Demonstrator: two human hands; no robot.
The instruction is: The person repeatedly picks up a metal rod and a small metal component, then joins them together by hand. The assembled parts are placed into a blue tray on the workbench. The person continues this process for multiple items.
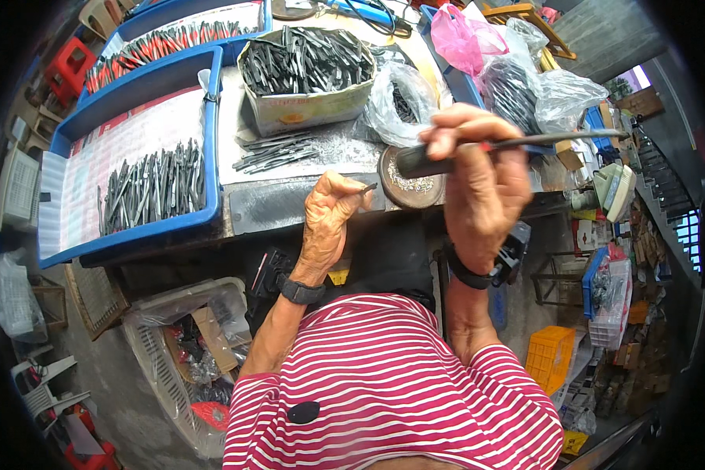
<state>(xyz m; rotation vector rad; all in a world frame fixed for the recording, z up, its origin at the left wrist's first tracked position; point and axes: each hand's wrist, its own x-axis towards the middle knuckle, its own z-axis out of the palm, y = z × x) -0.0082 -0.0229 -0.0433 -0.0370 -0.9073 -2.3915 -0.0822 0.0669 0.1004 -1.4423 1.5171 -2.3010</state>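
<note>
My left hand [329, 215] is raised over the table's near edge, with thumb and fingertips pinched on a small dark piece [370, 188]. What kind of piece it is cannot be made out. To the right, my right hand [482, 184] is closed round a tool with a thick black handle [423, 162] and a long thin grey shaft [560, 138]. The handle points left toward the left hand, and the shaft runs out to the right. Beneath the handle sits a round disc-like block [411, 190] with small bits scattered on its top.
A worn carton [309, 106] brimming with thin dark strips stands at the back. Loose strips [278, 151] lie before it. Blue trays [133, 244] on the left hold rows of similar pieces. Clear bags [403, 102] and a pink bag [466, 39] crowd the right.
</note>
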